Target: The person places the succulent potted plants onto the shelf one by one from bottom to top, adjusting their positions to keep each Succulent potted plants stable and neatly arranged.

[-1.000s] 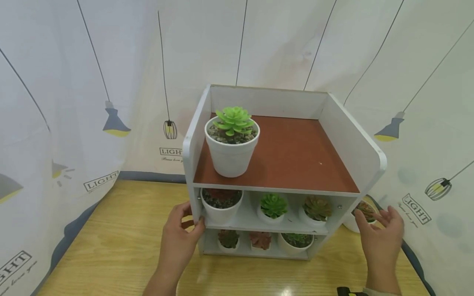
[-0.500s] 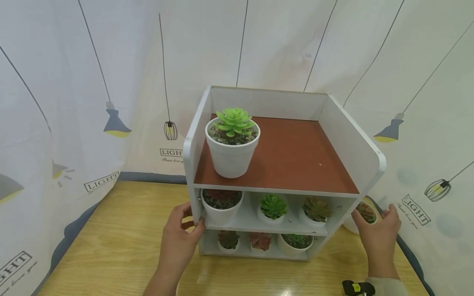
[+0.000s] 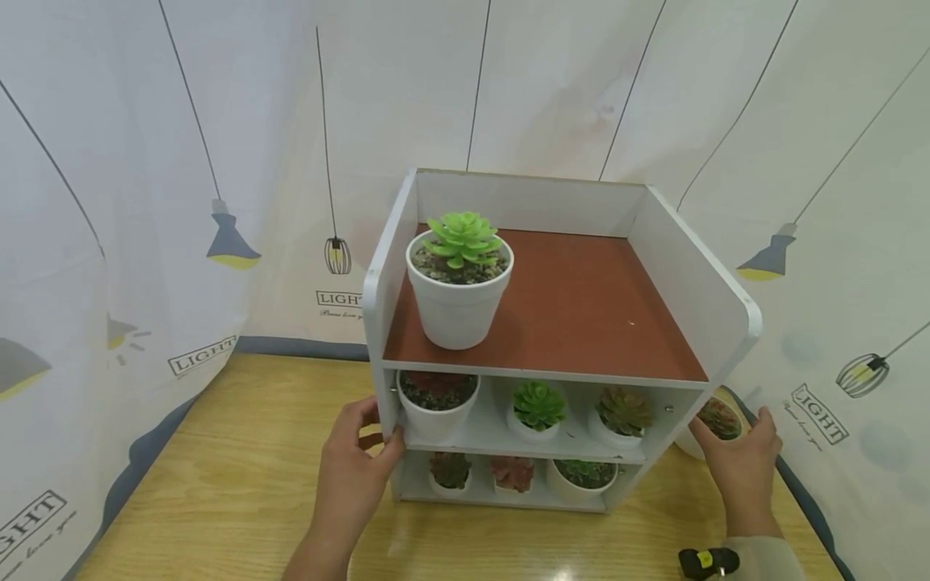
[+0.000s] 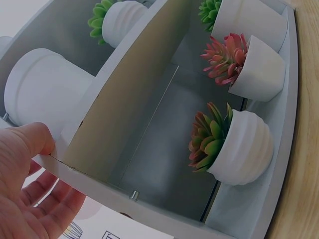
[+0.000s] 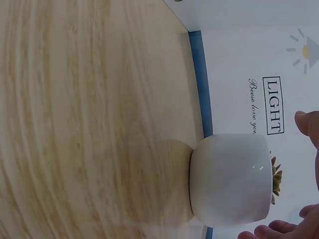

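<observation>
A white shelf unit (image 3: 581,307) with a red-brown top stands on the wooden table. My left hand (image 3: 353,468) grips its left side panel, thumb at the front edge and fingers round the outside. In the left wrist view the thumb (image 4: 40,137) lies where the middle board meets that panel. To the right of the unit, my right hand (image 3: 744,472) is beside a round white pot (image 5: 232,181) holding a reddish-green succulent (image 3: 719,418). Thumb and fingers are spread, and the right wrist view shows them apart from the pot, which stands upright on the table.
A white pot with a bright green succulent (image 3: 459,311) stands on the unit's top left. Several smaller potted succulents fill the middle board (image 3: 472,445) and bottom board (image 3: 501,502). A lamp-printed cloth (image 3: 545,89) hangs close behind and at both sides.
My right hand has moved slightly left and its fingers have shifted around the right-hand pot, baring more of the plant. The left hand keeps its grip on the shelf unit.
</observation>
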Available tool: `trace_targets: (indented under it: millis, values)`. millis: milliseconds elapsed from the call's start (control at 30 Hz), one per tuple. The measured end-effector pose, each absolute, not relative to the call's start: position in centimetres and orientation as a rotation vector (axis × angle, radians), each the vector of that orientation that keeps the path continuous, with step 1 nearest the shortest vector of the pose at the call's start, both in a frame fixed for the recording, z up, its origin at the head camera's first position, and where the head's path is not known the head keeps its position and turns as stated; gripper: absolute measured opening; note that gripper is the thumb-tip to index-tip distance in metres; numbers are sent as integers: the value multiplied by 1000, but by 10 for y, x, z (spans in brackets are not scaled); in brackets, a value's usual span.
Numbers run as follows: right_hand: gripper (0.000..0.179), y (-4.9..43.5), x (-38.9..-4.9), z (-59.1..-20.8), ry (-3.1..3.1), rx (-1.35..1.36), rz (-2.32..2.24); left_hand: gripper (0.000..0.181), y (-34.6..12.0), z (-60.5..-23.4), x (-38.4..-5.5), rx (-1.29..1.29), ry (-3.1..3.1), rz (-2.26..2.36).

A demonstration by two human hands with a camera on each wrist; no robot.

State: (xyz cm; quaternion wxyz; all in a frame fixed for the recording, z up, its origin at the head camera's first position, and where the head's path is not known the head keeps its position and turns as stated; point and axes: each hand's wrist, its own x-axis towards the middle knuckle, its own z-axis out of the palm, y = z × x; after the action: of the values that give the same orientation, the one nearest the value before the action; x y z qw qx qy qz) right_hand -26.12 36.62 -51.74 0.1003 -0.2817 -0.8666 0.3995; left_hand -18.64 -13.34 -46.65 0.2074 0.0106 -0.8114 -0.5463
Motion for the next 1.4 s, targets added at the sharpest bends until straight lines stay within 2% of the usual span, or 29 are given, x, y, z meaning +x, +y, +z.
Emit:
trace_targets:
  millis: [833, 1100, 1400]
  values:
    - [121, 376, -266, -547, -2489, -846, 1357, 43, -133, -466, -187, 21, -2286, -1505]
    - [115, 378, -272, -555, -2454, -804, 1345, 42, -134, -468, -188, 15, -2264, -1516]
    - [116, 378, -273, -557, -2475, -761, 1352, 42, -134, -467, -187, 12, -2260, -1518]
